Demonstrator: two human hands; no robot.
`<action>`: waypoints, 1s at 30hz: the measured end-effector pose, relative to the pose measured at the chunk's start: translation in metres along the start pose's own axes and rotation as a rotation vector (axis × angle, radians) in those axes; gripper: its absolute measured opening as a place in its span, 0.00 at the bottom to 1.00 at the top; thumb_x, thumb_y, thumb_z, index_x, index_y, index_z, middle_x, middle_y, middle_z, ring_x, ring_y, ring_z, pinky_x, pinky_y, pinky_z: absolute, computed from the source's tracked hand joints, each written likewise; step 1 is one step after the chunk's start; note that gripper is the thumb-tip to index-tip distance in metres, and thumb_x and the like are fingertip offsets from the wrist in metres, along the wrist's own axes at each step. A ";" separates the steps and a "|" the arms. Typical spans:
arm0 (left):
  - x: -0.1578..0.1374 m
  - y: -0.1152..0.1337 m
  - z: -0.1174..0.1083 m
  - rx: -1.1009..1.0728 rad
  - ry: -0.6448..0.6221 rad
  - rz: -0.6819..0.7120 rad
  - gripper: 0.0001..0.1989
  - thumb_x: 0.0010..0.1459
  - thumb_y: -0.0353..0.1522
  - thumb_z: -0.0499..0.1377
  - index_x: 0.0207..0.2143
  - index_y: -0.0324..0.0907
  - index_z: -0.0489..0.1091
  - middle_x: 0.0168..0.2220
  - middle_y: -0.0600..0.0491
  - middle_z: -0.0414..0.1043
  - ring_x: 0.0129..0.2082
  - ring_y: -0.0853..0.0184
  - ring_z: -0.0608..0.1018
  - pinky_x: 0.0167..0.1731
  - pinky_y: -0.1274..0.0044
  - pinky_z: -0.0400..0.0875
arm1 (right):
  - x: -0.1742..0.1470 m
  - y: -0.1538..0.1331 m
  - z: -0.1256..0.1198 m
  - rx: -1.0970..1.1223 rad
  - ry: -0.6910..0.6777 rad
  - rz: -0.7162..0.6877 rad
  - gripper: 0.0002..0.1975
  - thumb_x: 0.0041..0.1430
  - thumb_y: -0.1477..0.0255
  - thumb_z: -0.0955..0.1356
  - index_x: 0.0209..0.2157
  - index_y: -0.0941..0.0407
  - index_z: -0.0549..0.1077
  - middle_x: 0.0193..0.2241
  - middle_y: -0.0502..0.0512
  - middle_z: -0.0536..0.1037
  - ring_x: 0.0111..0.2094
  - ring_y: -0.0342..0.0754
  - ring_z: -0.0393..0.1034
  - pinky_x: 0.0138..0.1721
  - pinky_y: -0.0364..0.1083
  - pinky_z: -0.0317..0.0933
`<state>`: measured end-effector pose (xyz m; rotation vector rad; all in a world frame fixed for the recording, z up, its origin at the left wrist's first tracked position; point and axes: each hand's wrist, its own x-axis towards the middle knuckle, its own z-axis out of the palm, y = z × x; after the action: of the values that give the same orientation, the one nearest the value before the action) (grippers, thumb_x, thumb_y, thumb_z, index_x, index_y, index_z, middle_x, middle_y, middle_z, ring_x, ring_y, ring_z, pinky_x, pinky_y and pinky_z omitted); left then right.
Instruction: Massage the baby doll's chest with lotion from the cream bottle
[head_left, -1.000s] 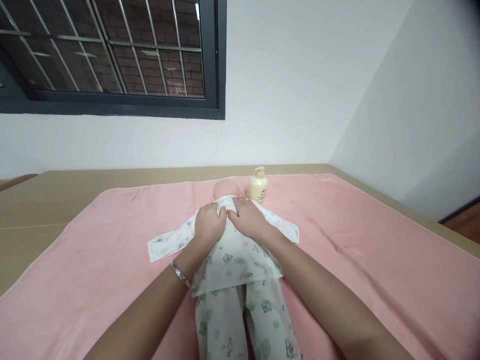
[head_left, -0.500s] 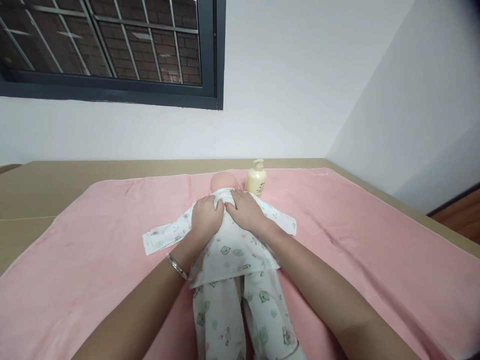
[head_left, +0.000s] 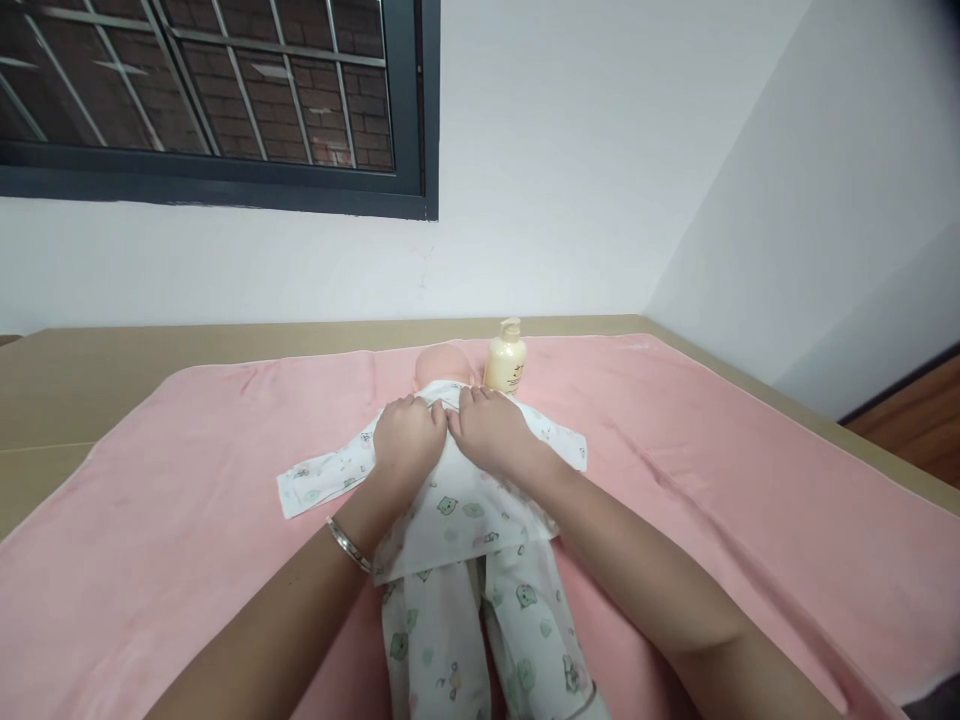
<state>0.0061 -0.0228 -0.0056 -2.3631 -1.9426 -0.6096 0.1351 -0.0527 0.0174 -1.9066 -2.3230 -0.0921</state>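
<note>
A baby doll with a smooth bald head (head_left: 442, 366) lies on a pink blanket, its face not visible. It wears a white printed top (head_left: 461, 520) and matching trousers (head_left: 525, 620). My left hand (head_left: 409, 435) rests on the upper part of the top, fingers curled into the cloth. Beside it my right hand (head_left: 491, 428) has its fingers bent over the same area, the two thumbs almost touching. The fingertips are partly hidden. Both sleeves lie spread out sideways.
A cream pump bottle (head_left: 506, 358) stands right of the doll's head. The pink blanket (head_left: 187, 530) covers much of a tan surface (head_left: 150, 350). Behind it rises a white wall (head_left: 540, 200) with a dark-framed barred window (head_left: 420, 190).
My fingers have gone from lying nearly flat on the top to curling into it. My thumbs have come closer together. The view has shifted slightly; bottle and doll stay put.
</note>
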 end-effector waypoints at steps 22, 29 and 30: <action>0.004 0.005 -0.007 -0.066 -0.110 0.062 0.19 0.67 0.32 0.44 0.42 0.35 0.74 0.44 0.40 0.78 0.46 0.55 0.79 0.47 0.68 0.71 | 0.002 -0.001 0.004 -0.011 0.036 -0.013 0.22 0.73 0.71 0.54 0.50 0.68 0.73 0.50 0.73 0.76 0.53 0.62 0.71 0.53 0.54 0.61; 0.002 0.010 -0.002 -0.060 -0.077 0.059 0.21 0.67 0.32 0.42 0.45 0.34 0.73 0.50 0.38 0.76 0.53 0.52 0.76 0.53 0.65 0.68 | 0.011 0.009 0.005 0.128 0.048 0.070 0.23 0.74 0.68 0.54 0.51 0.67 0.73 0.52 0.71 0.76 0.54 0.59 0.69 0.55 0.53 0.59; 0.004 0.008 0.000 -0.088 -0.093 0.050 0.21 0.67 0.33 0.43 0.48 0.34 0.72 0.52 0.38 0.75 0.55 0.52 0.75 0.54 0.65 0.68 | 0.007 0.005 0.004 0.076 0.048 0.048 0.23 0.73 0.70 0.53 0.50 0.67 0.73 0.50 0.72 0.76 0.53 0.60 0.70 0.54 0.54 0.60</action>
<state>0.0140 -0.0204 -0.0022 -2.5279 -1.9239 -0.6049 0.1381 -0.0439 0.0139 -1.9009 -2.2161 -0.0433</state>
